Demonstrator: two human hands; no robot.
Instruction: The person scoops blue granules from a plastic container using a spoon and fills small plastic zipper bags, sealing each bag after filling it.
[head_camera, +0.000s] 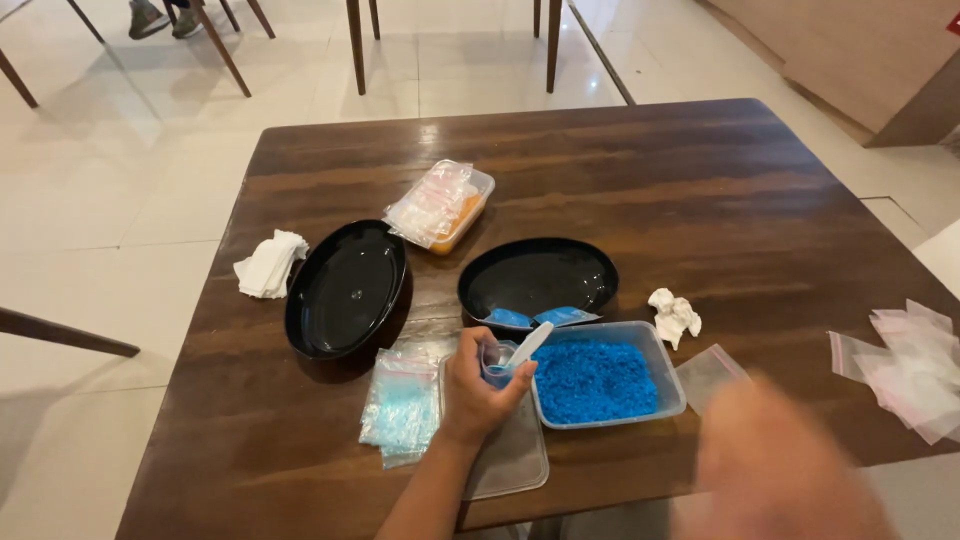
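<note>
Left hand (478, 385) is closed around a small clear bag (497, 360) together with a white plastic spoon (530, 345), whose handle points up and away. Right hand (775, 460) is only a blur low on the other side, so I cannot tell if its fingers are apart or together. Just beside the left hand stands a clear tub (667, 375) full of bright blue grains. On its other side lie filled bags (402, 405). Farther, two black oval trays (345, 290) rest on the bench (650, 180).
</note>
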